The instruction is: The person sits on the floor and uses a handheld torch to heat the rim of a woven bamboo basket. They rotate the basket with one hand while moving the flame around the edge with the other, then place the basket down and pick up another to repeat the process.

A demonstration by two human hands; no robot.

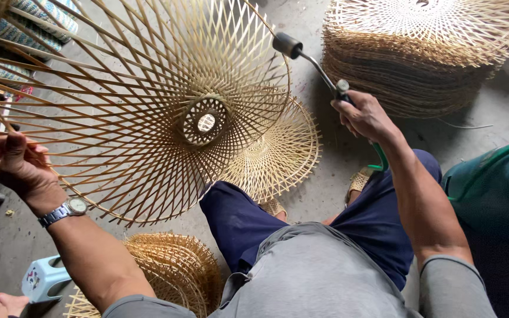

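**Over our lap, a woven shade met the torch**

Above our knees we held the big bamboo lampshade (136,106) tilted, its open mouth toward us and its small woven ring at the centre. Our left hand (13,162) pinched the rim at the lower left edge, fingers curled round the outer strips, a wristwatch (66,210) just below. Our right hand (363,118) was closed tight round the handle of a gas torch (316,62), and the dark nozzle sat just beside the shade's right edge, touching or nearly so; we could not tell which.

Room was tight, folks! A smaller woven disc (278,156) lay on the concrete floor (337,176) behind the shade, partly covered by it. A tall stack of finished shades (419,59) crowded the upper right, near the torch hand, with a narrow strip of bare floor between. Another woven piece (172,271) sat by our left elbow, beside a small pale stool (42,277). A green hose (484,162) ran along the right side.
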